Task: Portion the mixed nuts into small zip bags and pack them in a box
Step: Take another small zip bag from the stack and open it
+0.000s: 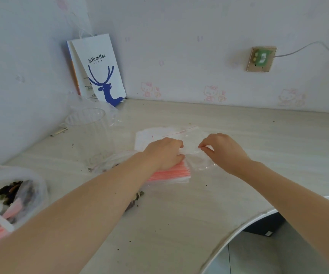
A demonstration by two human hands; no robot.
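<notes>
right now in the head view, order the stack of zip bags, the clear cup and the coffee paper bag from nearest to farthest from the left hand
1. stack of zip bags: directly under the left hand, which pinches a loose zip bag.
2. clear cup: off to its left.
3. coffee paper bag: back left, in the wall corner.

Home rm: cartoon-cat wallpaper point(214, 93), wall socket point(261, 59), coffee-shop paper bag point(100, 70) on desk point(238, 135).

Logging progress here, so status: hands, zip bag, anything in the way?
Both pinching: left hand, right hand, on one clear zip bag over the bag stack. Bag looks empty. Plastic cup stands off left, not blocking.
</notes>
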